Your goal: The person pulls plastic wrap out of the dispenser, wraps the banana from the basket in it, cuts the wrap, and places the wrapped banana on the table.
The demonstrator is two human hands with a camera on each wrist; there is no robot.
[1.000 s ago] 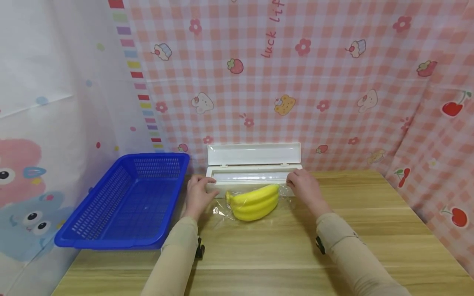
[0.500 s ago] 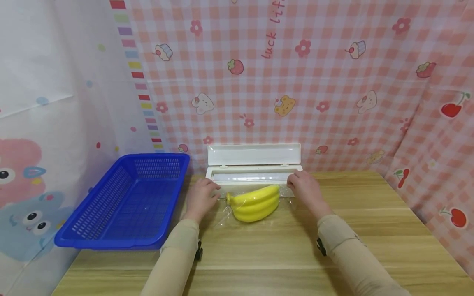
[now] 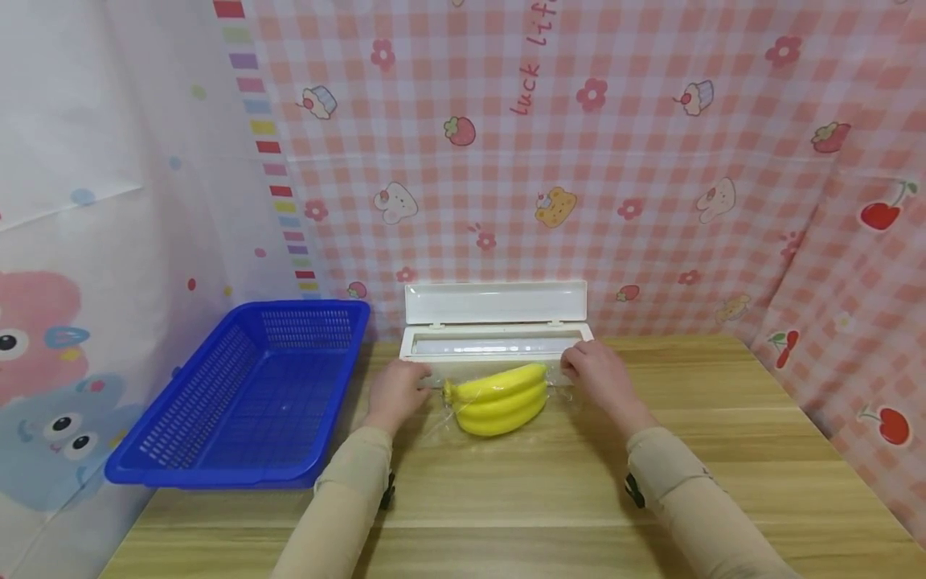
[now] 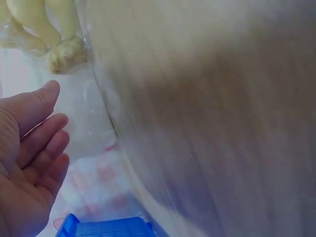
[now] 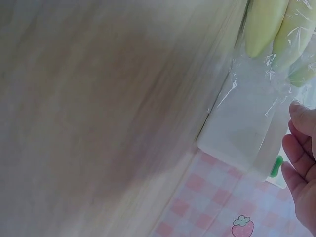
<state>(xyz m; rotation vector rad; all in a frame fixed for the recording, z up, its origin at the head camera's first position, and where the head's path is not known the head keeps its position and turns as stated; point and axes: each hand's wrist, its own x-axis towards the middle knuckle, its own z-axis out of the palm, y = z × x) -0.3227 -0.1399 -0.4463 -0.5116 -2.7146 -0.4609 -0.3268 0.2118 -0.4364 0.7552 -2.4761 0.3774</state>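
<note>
A bunch of yellow bananas [image 3: 499, 402] lies under clear plastic wrap in front of a white wrap dispenser [image 3: 499, 374]. The dispenser's lid [image 3: 499, 303] stands up, showing the wrap roll [image 3: 492, 346] inside. My left hand [image 3: 396, 394] is at the dispenser's front left, near the banana stem; in the left wrist view its fingers [image 4: 59, 140] are relaxed with nothing visible in them. My right hand [image 3: 599, 378] is at the front right corner, its thumb [image 5: 301, 118] right at the wrap's edge. I cannot tell whether it pinches the wrap; the index finger is mostly hidden.
A blue plastic basket [image 3: 217, 474] stands to the left on the wooden table [image 3: 521, 498]. Behind the dispenser hangs a pink checked cloth [image 3: 492, 177]. A white printed cloth [image 3: 79, 241] covers the left side. A green piece [image 5: 277, 166] shows on the dispenser's end.
My left hand has come down and slightly toward me, its fingers now lower at the dispenser's front left. The right hand has shifted slightly toward me. The bananas have barely moved.
</note>
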